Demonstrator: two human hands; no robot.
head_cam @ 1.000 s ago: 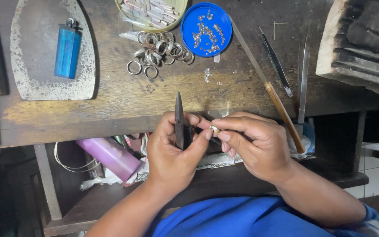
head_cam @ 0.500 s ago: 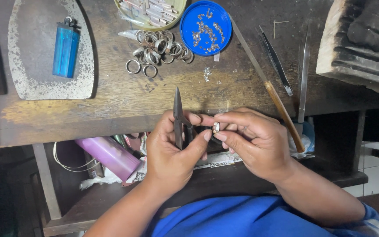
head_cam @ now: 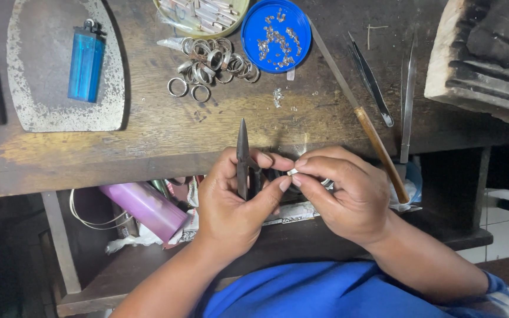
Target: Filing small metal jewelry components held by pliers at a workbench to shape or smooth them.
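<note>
My left hand (head_cam: 234,203) grips dark pointed tweezers (head_cam: 243,154) upright, their tip aimed away from me over the wooden bench edge (head_cam: 148,156). My right hand (head_cam: 349,194) pinches a small silver ring piece (head_cam: 293,172) between thumb and forefinger, right against my left fingertips. Both hands meet just in front of the bench, above a lower shelf.
On the bench lie a blue lighter (head_cam: 86,60) on a grey metal plate (head_cam: 42,106), a pile of silver rings (head_cam: 213,62), a blue lid of small metal bits (head_cam: 276,35), a wood-handled file (head_cam: 363,123), two tweezers (head_cam: 378,88) and a charred block (head_cam: 490,56). A purple tube (head_cam: 145,209) sits below.
The hands stay together at the same spot; my right fingers have shifted slightly on the small silver piece. Nothing else moved.
</note>
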